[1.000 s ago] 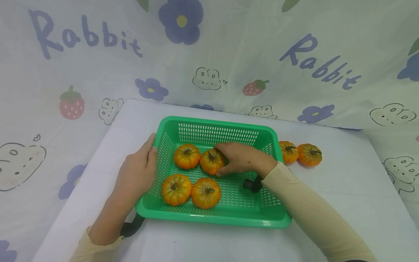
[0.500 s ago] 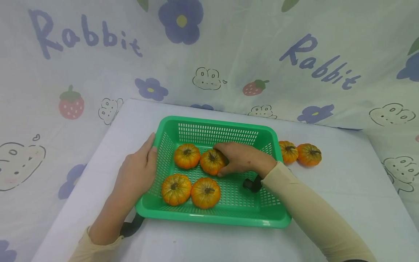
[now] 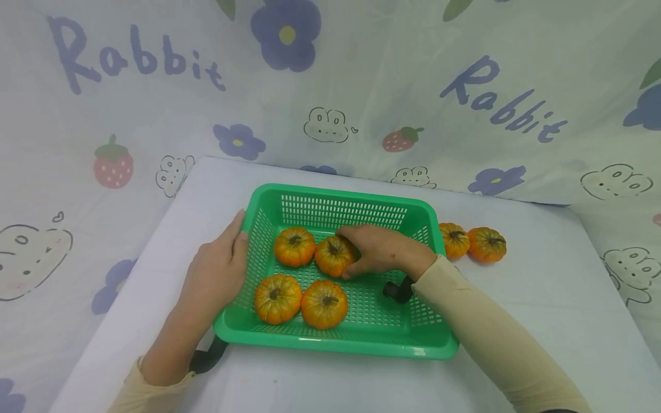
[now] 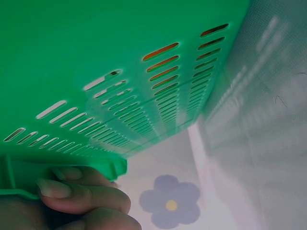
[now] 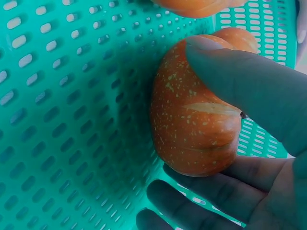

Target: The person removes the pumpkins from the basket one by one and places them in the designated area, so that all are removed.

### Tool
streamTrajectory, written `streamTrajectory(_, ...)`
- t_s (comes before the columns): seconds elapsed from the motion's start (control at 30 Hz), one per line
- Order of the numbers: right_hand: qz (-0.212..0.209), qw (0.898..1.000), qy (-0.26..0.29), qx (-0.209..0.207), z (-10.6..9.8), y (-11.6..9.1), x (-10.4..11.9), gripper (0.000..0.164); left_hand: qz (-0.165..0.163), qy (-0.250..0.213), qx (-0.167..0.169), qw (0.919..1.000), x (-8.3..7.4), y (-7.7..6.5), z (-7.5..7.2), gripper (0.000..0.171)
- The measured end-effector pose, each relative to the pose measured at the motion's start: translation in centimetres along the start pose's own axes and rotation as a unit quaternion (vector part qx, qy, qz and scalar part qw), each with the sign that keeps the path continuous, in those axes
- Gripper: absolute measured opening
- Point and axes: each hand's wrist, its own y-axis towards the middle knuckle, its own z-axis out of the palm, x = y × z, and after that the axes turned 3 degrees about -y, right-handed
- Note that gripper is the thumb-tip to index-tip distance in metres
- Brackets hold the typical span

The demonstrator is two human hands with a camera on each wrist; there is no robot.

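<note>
Head view: holds the green basket [image 3: 335, 345] at the left rim with the left hand [image 3: 217, 269]; in the left wrist view, tucks curled fingers under that rim, beside the slotted wall [image 4: 139, 86]. Pinches the gripped pumpkin [image 3: 333, 258] with the right hand [image 3: 382, 249], thumb on one side, finger on the opposite side; in the right wrist view, extends the lower fingers apart, just beside the gripped pumpkin.

Location of the gripped pumpkin: inside the green basket, far row, near the middle, just right of the far-left pumpkin [image 3: 294, 248]. Near row: the near-left pumpkin [image 3: 277, 301] and the near-right pumpkin [image 3: 324, 307], side by side. Stems: uppermost on all four. Outside, on the white bench [image 3: 542, 287], to the right of the green basket: the partly hidden pumpkin [image 3: 454, 242] and, just beside it, the outer pumpkin [image 3: 487, 246].

Behind the white bench: a printed cloth [image 3: 382, 63] with "Rabbit" lettering, flowers and strawberries. On the right arm: a beige sleeve [image 3: 490, 324].
</note>
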Motion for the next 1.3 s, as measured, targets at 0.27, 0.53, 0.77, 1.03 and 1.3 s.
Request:
streamTrajectory(0.27, 0.010, 0.999, 0.034, -0.005, -0.3, -0.3, -0.1, 0.084, -0.006, 0.005, 0.003, 1.0000, 0.2, 0.1, 0.0, 0.060)
streamTrajectory(0.53, -0.002, 0.997, 0.063, -0.040, -1.5, -1.8, -0.4, 0.086, -0.001, 0.005, -0.006, 1.0000, 0.2, 0.3, 0.3, 0.059)
streamTrajectory(0.77, -0.010, 0.992, 0.085, -0.090, -2.3, -3.9, -0.5, 0.086, -0.009, 0.010, 0.000, 0.9999, -0.1, 0.3, 0.3, 0.059)
streamTrajectory(1.03, -0.001, 0.987, 0.104, -0.124, -2.9, -6.9, -0.9, 0.091, -0.004, 0.017, -0.006, 0.9998, -0.2, 0.2, 0.2, 0.058)
streamTrajectory(1.3, 0.016, 0.985, 0.099, -0.143, -2.9, -9.8, -1.4, 0.094, -0.011, 0.018, -0.004, 0.9998, -0.2, 0.1, 0.0, 0.059)
